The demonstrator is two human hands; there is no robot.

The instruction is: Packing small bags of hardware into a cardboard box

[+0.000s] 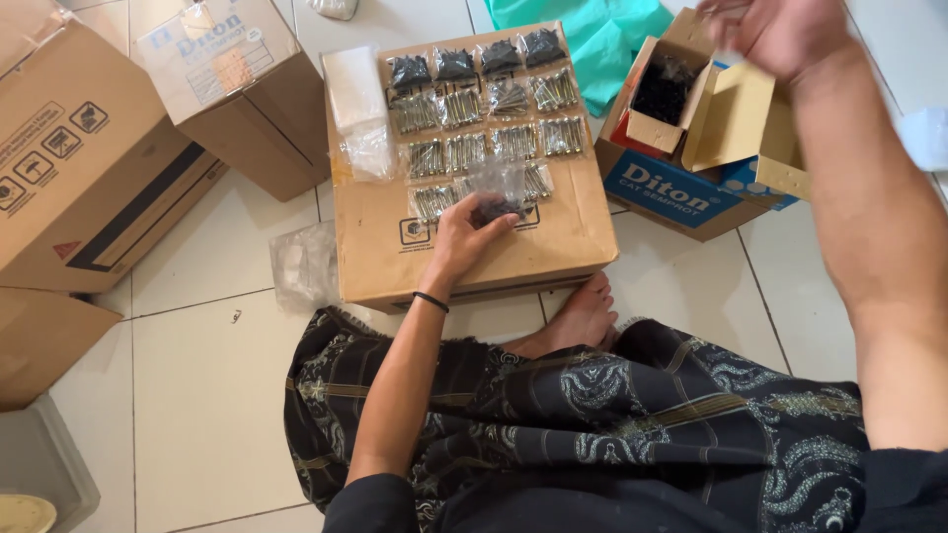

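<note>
I sit on a tiled floor with a flat cardboard box (553, 247) in front of me. On its top lie rows of small clear bags, some with silver screws (513, 141) and some with black screws (454, 65). My left hand (464, 237) holds a small clear bag of black screws (497, 192) at the near end of the rows. My right hand (775, 30) is raised at the top right, above an open small carton of black screws (664, 91). Whether it holds anything I cannot tell.
A stack of empty clear bags (355, 104) lies on the box's left side. An open blue and brown box (691, 192) holds the screw carton. Large cardboard boxes (79, 168) stand left. Teal cloth (592, 35) lies behind. My bare foot (578, 318) rests by the box.
</note>
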